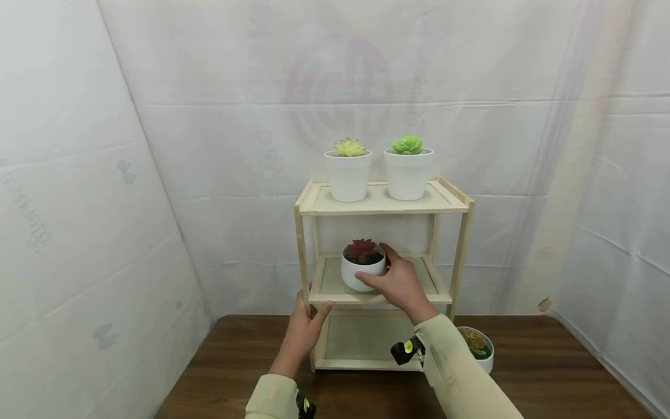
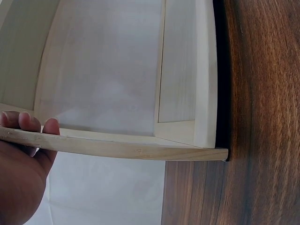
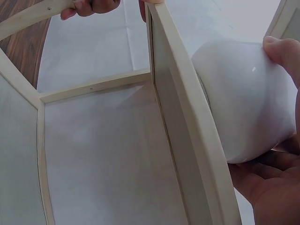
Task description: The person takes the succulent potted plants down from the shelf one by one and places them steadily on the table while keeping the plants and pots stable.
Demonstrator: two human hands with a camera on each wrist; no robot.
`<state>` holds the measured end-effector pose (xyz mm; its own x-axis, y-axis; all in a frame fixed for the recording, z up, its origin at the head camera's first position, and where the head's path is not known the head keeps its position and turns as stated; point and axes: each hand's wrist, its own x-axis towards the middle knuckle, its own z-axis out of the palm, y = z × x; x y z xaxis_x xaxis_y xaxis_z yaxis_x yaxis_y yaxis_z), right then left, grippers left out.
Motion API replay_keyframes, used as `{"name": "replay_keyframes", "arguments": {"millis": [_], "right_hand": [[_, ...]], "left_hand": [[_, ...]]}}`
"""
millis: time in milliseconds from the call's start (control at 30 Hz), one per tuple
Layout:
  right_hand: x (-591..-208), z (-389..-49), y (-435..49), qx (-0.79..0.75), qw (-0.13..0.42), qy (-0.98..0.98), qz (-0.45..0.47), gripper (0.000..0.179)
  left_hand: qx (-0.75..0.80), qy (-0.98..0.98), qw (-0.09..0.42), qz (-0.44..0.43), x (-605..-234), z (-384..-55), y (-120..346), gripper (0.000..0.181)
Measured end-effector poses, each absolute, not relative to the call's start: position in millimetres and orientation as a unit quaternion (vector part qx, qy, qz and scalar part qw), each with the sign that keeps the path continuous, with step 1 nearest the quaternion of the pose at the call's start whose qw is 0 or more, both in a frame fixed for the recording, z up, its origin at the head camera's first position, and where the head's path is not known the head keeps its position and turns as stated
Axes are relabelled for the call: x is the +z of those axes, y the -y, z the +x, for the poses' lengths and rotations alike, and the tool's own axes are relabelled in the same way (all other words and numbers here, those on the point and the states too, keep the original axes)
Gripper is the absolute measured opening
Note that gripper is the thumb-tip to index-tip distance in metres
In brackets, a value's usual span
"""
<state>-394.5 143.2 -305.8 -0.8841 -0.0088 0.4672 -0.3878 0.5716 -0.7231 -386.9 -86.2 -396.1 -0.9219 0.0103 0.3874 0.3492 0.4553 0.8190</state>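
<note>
A round white pot with a dark red succulent (image 1: 363, 267) sits on the middle shelf of a light wooden rack (image 1: 382, 299), left of its centre. My right hand (image 1: 400, 282) grips this pot from the right, thumb at the front and fingers behind. In the right wrist view the white pot (image 3: 243, 98) is against the shelf board. At the rack's left front post, my left hand (image 1: 305, 329) holds the wood. The left wrist view shows fingers (image 2: 29, 123) curled over the post (image 2: 117, 146).
Two taller white pots with a yellow-green succulent (image 1: 348, 174) and a bright green succulent (image 1: 408, 174) stand on the top shelf. Right of the rack, partly behind my sleeve, a low pot with an orange-green succulent (image 1: 477, 346) sits on the brown wooden table (image 1: 555, 372).
</note>
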Motion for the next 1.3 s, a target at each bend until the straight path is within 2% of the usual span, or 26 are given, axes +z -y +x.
{"name": "replay_keyframes", "arguments": {"millis": [267, 1300], "right_hand": [[-306.8, -389.6, -148.6, 0.453, 0.213, 0.858, 0.114, 0.100], [-321.6, -371.0, -171.4, 0.467, 0.216, 0.850, 0.118, 0.096]], "left_hand": [[-0.509, 0.836, 0.172, -0.113, -396.4, -390.0, 87.8, 0.077], [-0.513, 0.835, 0.163, -0.113, -396.5, -387.9, 86.2, 0.080]]}}
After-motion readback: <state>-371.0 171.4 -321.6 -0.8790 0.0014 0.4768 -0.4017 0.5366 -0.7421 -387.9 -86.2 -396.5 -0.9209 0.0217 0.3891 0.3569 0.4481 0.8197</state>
